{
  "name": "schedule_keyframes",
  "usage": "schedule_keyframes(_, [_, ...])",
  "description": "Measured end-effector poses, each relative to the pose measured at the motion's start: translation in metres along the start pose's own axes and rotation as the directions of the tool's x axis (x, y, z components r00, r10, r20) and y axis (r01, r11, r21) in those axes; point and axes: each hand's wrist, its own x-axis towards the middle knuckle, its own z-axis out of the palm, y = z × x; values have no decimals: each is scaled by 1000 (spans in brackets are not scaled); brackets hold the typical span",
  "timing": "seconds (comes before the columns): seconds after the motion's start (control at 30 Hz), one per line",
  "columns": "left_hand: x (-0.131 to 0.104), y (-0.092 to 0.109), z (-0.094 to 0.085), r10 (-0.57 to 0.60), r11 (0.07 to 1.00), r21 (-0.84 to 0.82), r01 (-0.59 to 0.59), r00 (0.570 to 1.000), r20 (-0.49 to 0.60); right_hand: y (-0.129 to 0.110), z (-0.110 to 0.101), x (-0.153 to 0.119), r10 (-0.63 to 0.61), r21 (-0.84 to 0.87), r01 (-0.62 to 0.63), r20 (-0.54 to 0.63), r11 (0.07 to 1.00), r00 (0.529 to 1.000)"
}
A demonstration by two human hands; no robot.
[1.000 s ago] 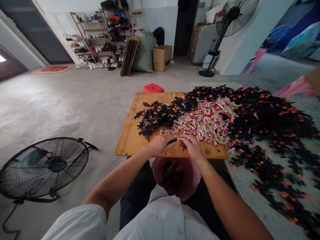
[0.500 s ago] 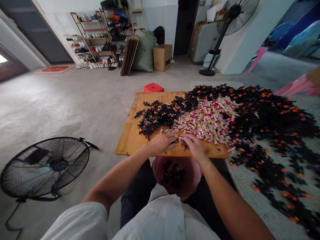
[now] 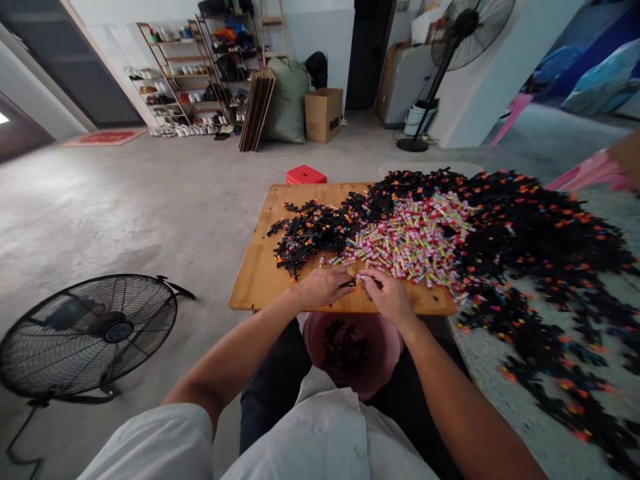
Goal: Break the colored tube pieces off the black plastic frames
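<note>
Over the front edge of the wooden table (image 3: 255, 280), my left hand (image 3: 323, 287) is closed on a small black plastic toy piece (image 3: 349, 283), mostly hidden by the fingers. Close beside it, my right hand (image 3: 390, 293) pinches a small tube with a pink-and-white wrapper (image 3: 361, 277). The tube's end is right by the black piece; whether they touch I cannot tell. Behind my hands lies a heap of such wrapped tubes (image 3: 415, 240). Black toy pieces with orange tips (image 3: 320, 230) are piled left of it. Below the table edge, a pink basin (image 3: 385, 353) holds more black pieces.
A large heap of black pieces (image 3: 545, 227) spreads over the grey surface (image 3: 480, 360) at the right. A floor fan (image 3: 117, 330) stands at the left. Beyond the table are a red stool (image 3: 306, 175), a cardboard box (image 3: 323, 115) and a standing fan (image 3: 430, 100).
My right fingers have closed in a little around the wrapped tube. My left hand keeps its hold on the black piece. The whole view has shifted slightly.
</note>
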Motion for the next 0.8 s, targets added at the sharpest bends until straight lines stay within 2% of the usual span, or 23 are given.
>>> schedule_keyframes(0.23, [1,5,-1,35,999,-11,-35,999,22,12,-3,-1,127,263,-143,78,954,989])
schedule_keyframes(0.4, [4,6,-3,26,997,-76,-22,998,53,15,-4,0,227,440,-281,171,853,959])
schedule_keyframes(0.47, [5,5,-5,38,994,-102,-32,997,61,13,-6,0,235,435,-293,182,851,955])
schedule_keyframes(0.6, [5,7,-6,23,991,-129,-16,998,57,7,-9,-1,182,307,-226,167,924,969])
schedule_keyframes(0.67, [5,10,-5,-14,992,-127,19,999,43,7,-10,-1,174,269,-218,178,938,968])
schedule_keyframes(0.8, [2,17,2,-130,983,-125,137,990,59,14,-4,-6,244,260,-285,181,922,953])
